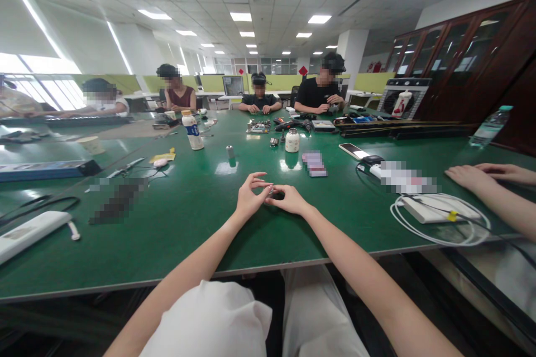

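Observation:
Both of my hands meet just above the green table [251, 245], in front of me. My left hand [251, 198] has its thumb and a finger pinched together, with the other fingers raised and bent. Fingertips of my right hand [290, 199] close in a pinch from the other side. A tiny shiny thing [271, 191] shows where the fingertips meet, too small and covered to name. Beyond my hands stand a small grey cylinder [230, 152] and a white jar [292, 140]; a blurred-out flat pinkish item [315, 163] lies right of them.
At left are a white power strip [33, 234] and cables. A bottle with an orange cap [193, 131] stands farther back. On the right, a white box [439, 209] lies amid looped cable, near another person's hands [473, 178]. Several people sit around the table.

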`<state>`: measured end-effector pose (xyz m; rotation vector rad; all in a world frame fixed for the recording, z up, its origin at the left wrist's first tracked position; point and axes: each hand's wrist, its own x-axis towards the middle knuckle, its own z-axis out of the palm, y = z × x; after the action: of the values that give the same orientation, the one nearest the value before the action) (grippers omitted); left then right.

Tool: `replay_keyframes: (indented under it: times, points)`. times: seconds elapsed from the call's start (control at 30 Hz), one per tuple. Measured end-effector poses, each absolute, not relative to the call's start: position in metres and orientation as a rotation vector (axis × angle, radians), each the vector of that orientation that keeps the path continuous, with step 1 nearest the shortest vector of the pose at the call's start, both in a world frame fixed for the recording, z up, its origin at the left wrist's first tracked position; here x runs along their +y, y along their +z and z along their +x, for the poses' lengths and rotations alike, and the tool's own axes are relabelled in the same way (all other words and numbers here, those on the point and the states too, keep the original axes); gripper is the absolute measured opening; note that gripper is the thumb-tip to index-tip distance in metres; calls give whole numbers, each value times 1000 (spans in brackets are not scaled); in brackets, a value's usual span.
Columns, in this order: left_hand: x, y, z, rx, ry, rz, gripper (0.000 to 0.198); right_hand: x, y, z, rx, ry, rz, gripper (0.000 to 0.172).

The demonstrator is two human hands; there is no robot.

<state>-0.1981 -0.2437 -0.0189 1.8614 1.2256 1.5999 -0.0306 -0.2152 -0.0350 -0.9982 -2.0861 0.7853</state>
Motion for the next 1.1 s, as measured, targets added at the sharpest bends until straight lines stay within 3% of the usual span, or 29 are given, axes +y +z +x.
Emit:
replay_keyframes:
  times: [1.1]
  points:
    - [-244, -19, -199, 1305, 1651, 1921, 29, -215, -36, -31, -2092, 799, -934, 33]
